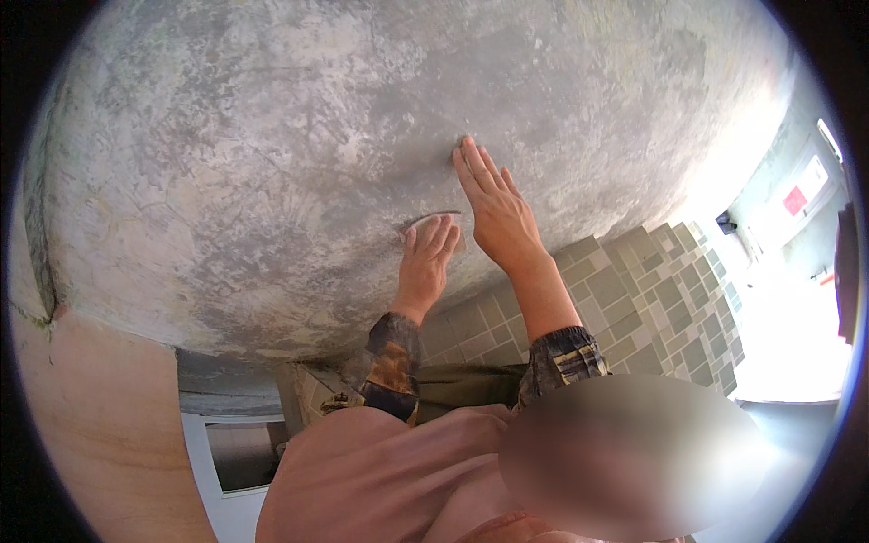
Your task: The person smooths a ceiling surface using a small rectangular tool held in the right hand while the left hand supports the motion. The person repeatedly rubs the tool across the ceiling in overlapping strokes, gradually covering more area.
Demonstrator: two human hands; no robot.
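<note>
A large, patchy grey plaster wall (299, 118) fills most of the head view. My left hand (427, 264) is at the wall's lower middle, its fingers pressed over a thin pale sheet (459, 242) with a dark curved upper edge. The hand pins this sheet against the plaster. Most of it is hidden beneath the fingers, so its exact kind cannot be made out. Higher up and to the right, my right hand (498, 206) lies along the wall with its fingers stretched out and nothing visible in it. Dark patterned cuffs cover both wrists.
Below the wall, a floor of grey-green rectangular tiles (625, 294) runs off to the right. A smooth beige panel (109, 398) stands at the lower left, beside a white-framed opening (217, 484). Bright light comes in at the far right.
</note>
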